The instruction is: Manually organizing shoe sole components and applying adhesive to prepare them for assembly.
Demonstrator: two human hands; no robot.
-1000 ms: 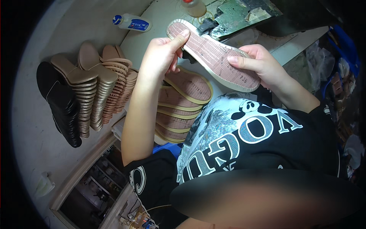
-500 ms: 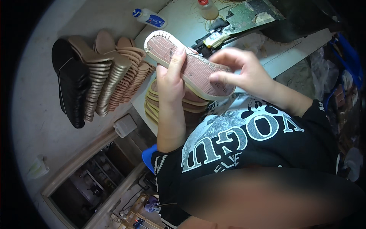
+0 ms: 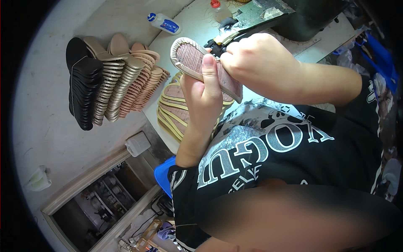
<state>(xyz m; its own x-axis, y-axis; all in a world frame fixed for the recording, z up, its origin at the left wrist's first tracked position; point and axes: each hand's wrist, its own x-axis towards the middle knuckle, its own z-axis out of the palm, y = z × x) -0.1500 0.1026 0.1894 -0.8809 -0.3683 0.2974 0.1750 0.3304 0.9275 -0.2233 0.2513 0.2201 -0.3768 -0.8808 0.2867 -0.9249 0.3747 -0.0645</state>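
A shoe insole (image 3: 191, 61) with a ribbed pinkish-brown face and a pale wrapped rim is tilted up in front of me. My left hand (image 3: 205, 86) grips it by the middle, thumb flat on the ribbed face and fingers behind. At its right edge, my right hand (image 3: 256, 65) is closed in a fist over the wider part. The back of that hand hides its fingertips and some of the insole. Behind my left wrist lies a pile of similar insoles (image 3: 173, 91) with yellowish edges.
Bundled insoles in black (image 3: 86, 92), gold (image 3: 111, 90) and pink stand at the left. The white table (image 3: 193, 19) holds a blue-capped white bottle (image 3: 165, 24), a red-capped bottle (image 3: 219, 12) and a green machine (image 3: 260, 17). A blue seat (image 3: 165, 173) shows below.
My right hand has turned from open, spread fingers to a fist at the insole's edge. The insole has shifted slightly right and tilted, with my left hand still on it.
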